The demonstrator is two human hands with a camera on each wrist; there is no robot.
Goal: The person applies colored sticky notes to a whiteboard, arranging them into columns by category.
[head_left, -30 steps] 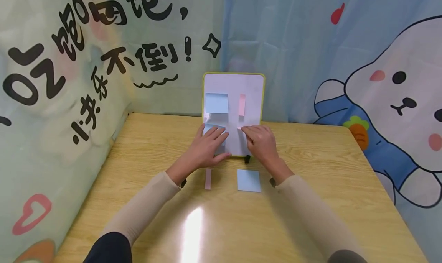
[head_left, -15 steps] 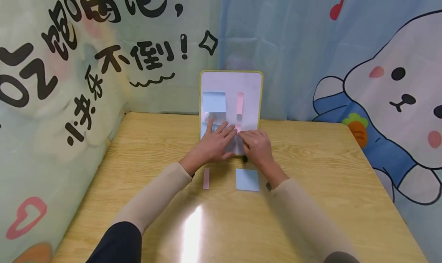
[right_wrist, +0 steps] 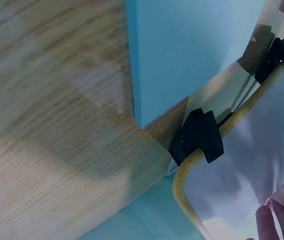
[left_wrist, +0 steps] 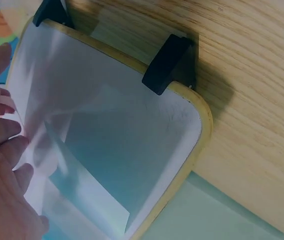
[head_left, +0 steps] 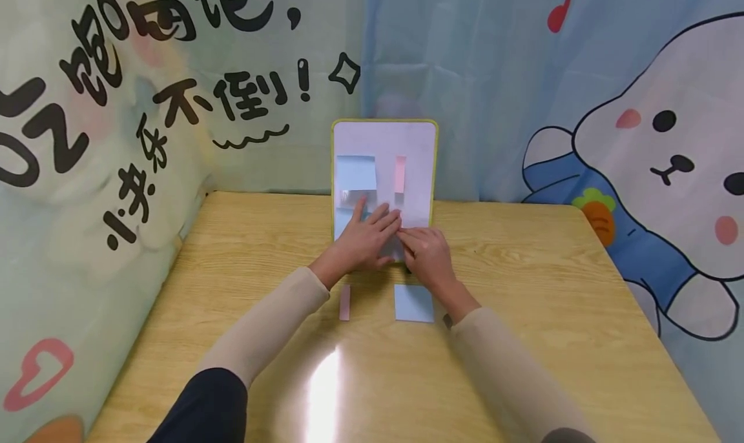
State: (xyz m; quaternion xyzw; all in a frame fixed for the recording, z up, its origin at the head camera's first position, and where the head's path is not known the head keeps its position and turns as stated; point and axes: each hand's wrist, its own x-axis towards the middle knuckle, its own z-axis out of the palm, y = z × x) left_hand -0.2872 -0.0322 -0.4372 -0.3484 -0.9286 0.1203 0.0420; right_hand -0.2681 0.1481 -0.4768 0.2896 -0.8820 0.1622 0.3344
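A white board (head_left: 420, 136) with a yellow rim leans upright on black feet on the table. Two blue sticky notes (head_left: 356, 172) hang one above the other on its left side, the lower one (left_wrist: 89, 187) curling outward. A narrow pink sticky note (head_left: 400, 174) hangs higher up on the right. Below that, my right hand (head_left: 430, 256) pinches another pink sticky note (right_wrist: 279, 194) at the board, mostly hidden in the head view. My left hand (head_left: 360, 241) lies with fingers spread over the board, fingertips beside the right hand's, partly covering the lower blue note.
On the wooden table (head_left: 511, 339) in front of the board lie a blue sticky-note pad (head_left: 414, 303) and a narrow pink pad (head_left: 345, 302). Black feet (right_wrist: 199, 135) grip the board's bottom edge. A printed curtain (head_left: 465, 75) hangs close behind.
My left hand has moved right across the board, from the lower blue note toward my right hand. The right hand has slid slightly down with the pink sticky note. The head view has shifted a little.
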